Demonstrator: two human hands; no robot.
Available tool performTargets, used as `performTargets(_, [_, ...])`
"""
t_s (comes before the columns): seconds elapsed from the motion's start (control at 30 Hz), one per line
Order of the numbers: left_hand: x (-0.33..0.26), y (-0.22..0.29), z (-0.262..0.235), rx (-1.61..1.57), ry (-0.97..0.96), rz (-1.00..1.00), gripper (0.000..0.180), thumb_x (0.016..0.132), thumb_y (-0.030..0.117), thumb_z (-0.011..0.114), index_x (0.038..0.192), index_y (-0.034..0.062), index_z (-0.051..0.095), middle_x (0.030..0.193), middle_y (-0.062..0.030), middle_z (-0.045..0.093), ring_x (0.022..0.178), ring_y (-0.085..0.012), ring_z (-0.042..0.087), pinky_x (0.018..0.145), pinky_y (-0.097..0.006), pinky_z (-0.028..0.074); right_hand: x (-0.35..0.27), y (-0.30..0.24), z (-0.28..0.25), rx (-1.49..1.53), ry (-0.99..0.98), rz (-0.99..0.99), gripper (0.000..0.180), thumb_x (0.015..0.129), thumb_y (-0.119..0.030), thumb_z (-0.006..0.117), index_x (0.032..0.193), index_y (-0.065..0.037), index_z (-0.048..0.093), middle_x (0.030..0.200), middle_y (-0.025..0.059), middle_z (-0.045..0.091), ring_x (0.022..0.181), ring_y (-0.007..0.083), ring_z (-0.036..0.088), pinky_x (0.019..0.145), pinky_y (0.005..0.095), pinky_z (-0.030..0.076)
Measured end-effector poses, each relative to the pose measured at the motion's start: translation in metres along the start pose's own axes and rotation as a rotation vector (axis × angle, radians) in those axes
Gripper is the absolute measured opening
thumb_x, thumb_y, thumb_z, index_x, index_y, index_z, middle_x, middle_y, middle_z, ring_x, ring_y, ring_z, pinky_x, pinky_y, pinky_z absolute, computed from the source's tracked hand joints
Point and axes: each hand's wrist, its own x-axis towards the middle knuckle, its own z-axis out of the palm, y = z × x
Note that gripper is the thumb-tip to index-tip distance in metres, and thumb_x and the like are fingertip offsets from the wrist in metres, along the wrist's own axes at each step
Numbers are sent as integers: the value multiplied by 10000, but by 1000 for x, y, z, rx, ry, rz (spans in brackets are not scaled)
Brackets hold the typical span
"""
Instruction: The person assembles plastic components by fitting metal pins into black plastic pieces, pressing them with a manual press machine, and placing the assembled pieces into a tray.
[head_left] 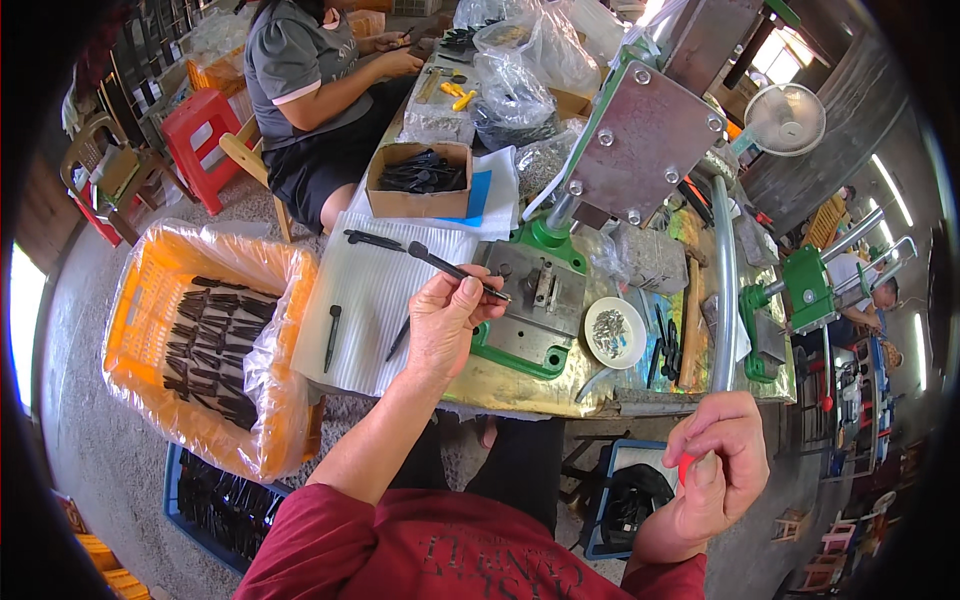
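Note:
My left hand [448,322] is closed in a pinch on one end of a long, slim black part [437,262]. The part reaches up and left from the fingers and looks jointed partway along. Its near end lies by the metal fixture [543,290] on the base of a green hand press [520,362]. At the lower right, my right hand [722,462] is wrapped around a red knob [686,467], mostly hidden by the fingers, just below the press's bent metal bar [724,290]. Loose black parts [333,338] lie on white foam sheeting [350,285] left of my left hand.
A white bowl of small metal pins [613,333] sits right of the press. Behind the foam stands a cardboard box [420,203] of black parts. An orange crate [135,335] holds more, at left. A co-worker [310,100] sits at the far left; a second green press [805,285] stands right.

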Motion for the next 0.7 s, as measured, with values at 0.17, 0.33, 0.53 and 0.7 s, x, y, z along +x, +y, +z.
performTargets(0.17, [-1, -1, 0, -5, -33, -6, 170, 814, 123, 504, 942, 11, 518, 861, -119, 574, 690, -178, 572, 620, -266, 488, 0, 0, 0, -4, 5, 8, 265, 736, -268, 574, 675, -26, 485, 686, 102, 473, 488, 115, 449, 456, 223, 359])
performTargets(0.33, [-1, -3, -2, -15, -78, -6, 186, 815, 136, 504, 950, 9, 511, 875, -123, 575, 701, -181, 574, 623, -270, 489, -1, -1, 0, -4, 8, 10, 270, 732, -271, 581, 677, -25, 485, 699, 103, 474, 487, 115, 456, 451, 218, 361])
performTargets(0.53, [-3, -3, -2, 3, -93, -28, 201, 798, 176, 522, 940, 37, 502, 862, -123, 582, 746, -224, 581, 601, -272, 490, -1, -1, 1, -1, 11, 17, 274, 735, -273, 579, 672, -26, 480, 702, 104, 473, 482, 113, 457, 442, 218, 360])
performTargets(0.7, [-3, -4, -2, -11, -117, -30, 217, 798, 178, 519, 959, 34, 496, 865, -112, 585, 759, -229, 582, 603, -277, 491, -1, -1, 1, -6, 10, 11, 272, 737, -272, 576, 671, -27, 479, 704, 101, 473, 478, 113, 457, 440, 220, 361])
